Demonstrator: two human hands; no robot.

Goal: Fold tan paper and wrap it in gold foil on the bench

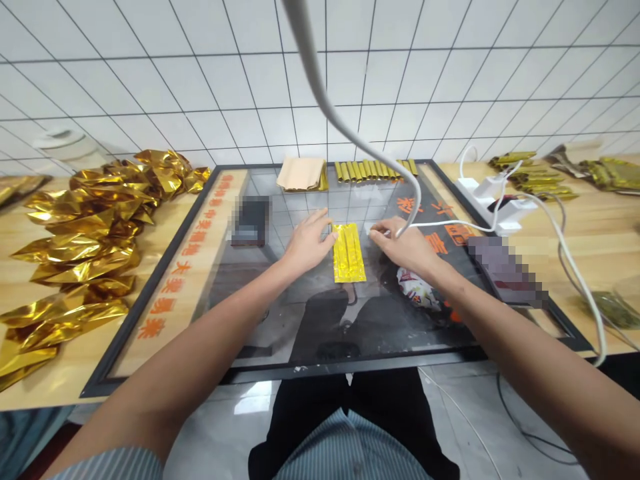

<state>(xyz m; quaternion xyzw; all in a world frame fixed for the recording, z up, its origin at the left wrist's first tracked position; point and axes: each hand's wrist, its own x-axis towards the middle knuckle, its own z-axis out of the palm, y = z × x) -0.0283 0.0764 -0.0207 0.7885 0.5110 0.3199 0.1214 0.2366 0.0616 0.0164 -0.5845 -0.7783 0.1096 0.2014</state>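
Observation:
On the glass-topped board in front of me lies a flat, shiny yellow foil paper with lengthwise folds. My left hand rests at its left edge, fingers stretched out and the thumb near the paper. To the right of the paper, and apart from it, is my right hand, with fingers curled together; whatever is between them, if anything, I cannot make out. Beyond my hands sit a stack of tan paper sheets and a row of rolled yellow foil tubes.
Folded gold foil pieces heap up on the left. A white cable hangs down over my right hand. At right are a power strip, a blurred dark phone-like object and more foil rolls. A tiled wall stands behind.

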